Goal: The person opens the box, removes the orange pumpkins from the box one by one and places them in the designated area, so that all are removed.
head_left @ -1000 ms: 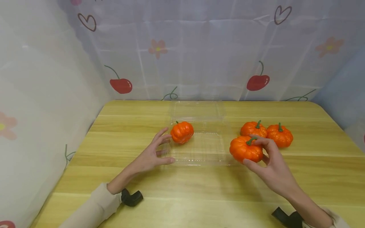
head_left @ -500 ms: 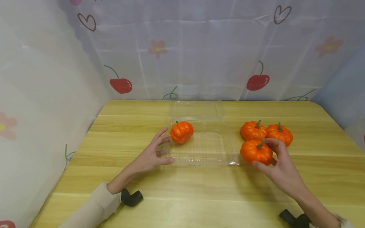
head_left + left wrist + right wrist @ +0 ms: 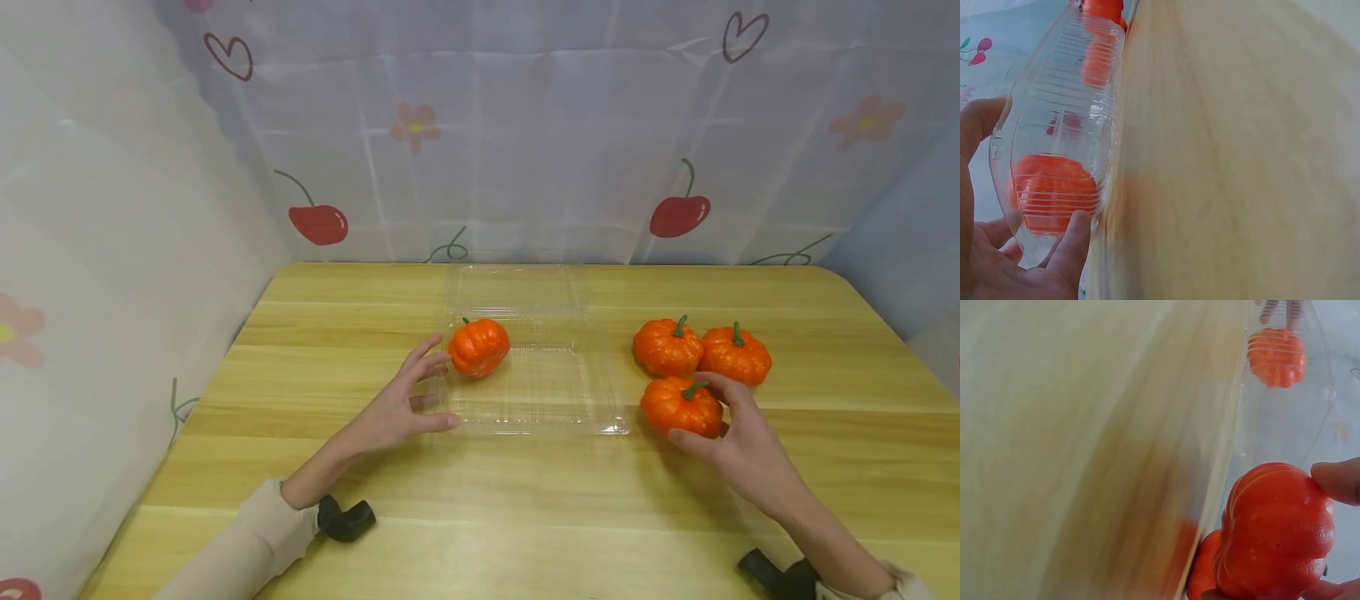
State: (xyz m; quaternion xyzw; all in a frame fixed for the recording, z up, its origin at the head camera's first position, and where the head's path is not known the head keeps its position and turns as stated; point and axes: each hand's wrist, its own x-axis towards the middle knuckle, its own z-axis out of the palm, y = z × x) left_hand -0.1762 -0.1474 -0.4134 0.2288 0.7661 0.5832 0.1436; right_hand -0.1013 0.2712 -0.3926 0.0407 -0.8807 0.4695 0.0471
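One clear container [image 3: 613,427] before you. Your left hand [image 3: 397,408]: fingers loosely spread at container's left edge. Your right hand [image 3: 744,446]: gripping orange pumpkin [image 3: 678,408] right of container. Second pumpkin [image 3: 478,347]: inside container, left. Third pumpkin [image 3: 666,348], fourth pumpkin [image 3: 737,357]: right of container.

Pumpkins [image 3: 677,407] are orange, their stems [image 3: 738,335] green, the tabletop [image 3: 480,525] yellow wood-grain; red cherries [image 3: 318,225] and brown hearts [image 3: 243,60] pattern the pale backdrop [image 3: 517,158].

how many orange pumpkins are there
4: one pumpkin inside the clear container, a held pumpkin in the right hand, two more pumpkins side by side on the table.
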